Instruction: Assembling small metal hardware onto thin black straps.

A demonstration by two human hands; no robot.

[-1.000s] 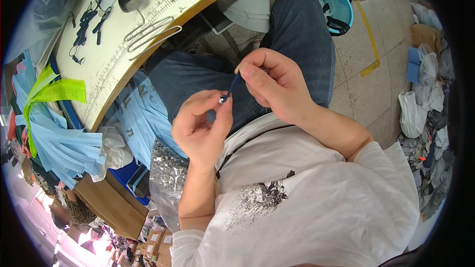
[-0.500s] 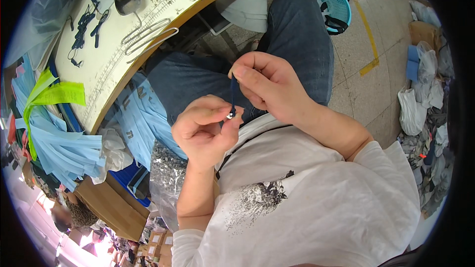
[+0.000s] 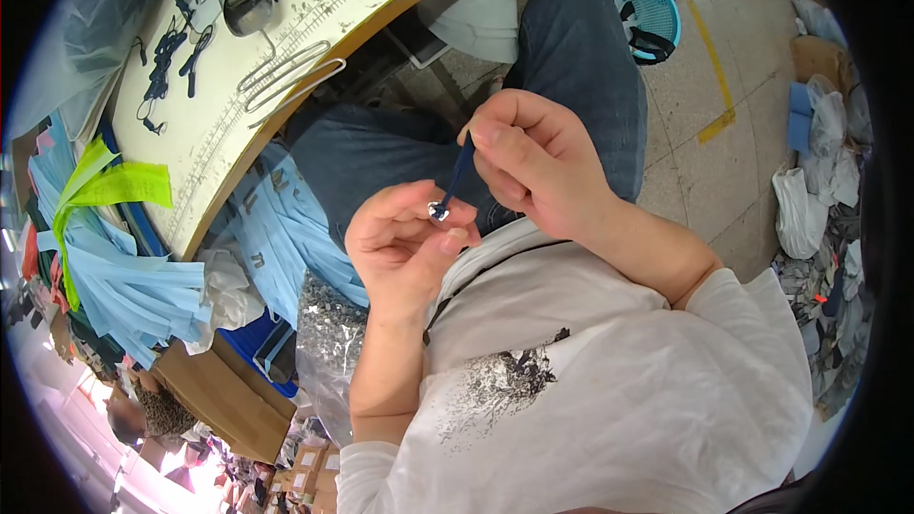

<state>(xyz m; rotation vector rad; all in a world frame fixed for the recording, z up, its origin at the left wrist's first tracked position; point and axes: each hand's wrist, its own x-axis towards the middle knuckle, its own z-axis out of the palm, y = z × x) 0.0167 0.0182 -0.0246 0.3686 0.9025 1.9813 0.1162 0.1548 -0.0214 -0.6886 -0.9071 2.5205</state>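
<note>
Between my two hands runs a short, narrow dark blue strip (image 3: pixel 459 171). Its upper end is pinched between the thumb and curled index finger of my right hand (image 3: pixel 538 167). A small shiny metal piece (image 3: pixel 438 212) sits at the lower end of the strip, among the fingers of my left hand (image 3: pixel 405 243). Those fingers curl loosely about the metal piece, and the left thumb lies a little apart from it. The exact kind of metal fitting is too small to make out. Both hands are above my lap.
A cream table (image 3: pixel 238 105) with a wooden edge curves along the left, bearing a bent wire rack (image 3: pixel 290 76) and dark cords (image 3: pixel 164 57). Light blue strips (image 3: pixel 143 281) hang at the left. A turquoise basket (image 3: pixel 647 5) stands on the floor, and scraps (image 3: pixel 838 324) lie at right.
The left thumb has eased away from the metal piece, which now shows more. My right hand has shifted slightly right and up, and the blue strip slants more.
</note>
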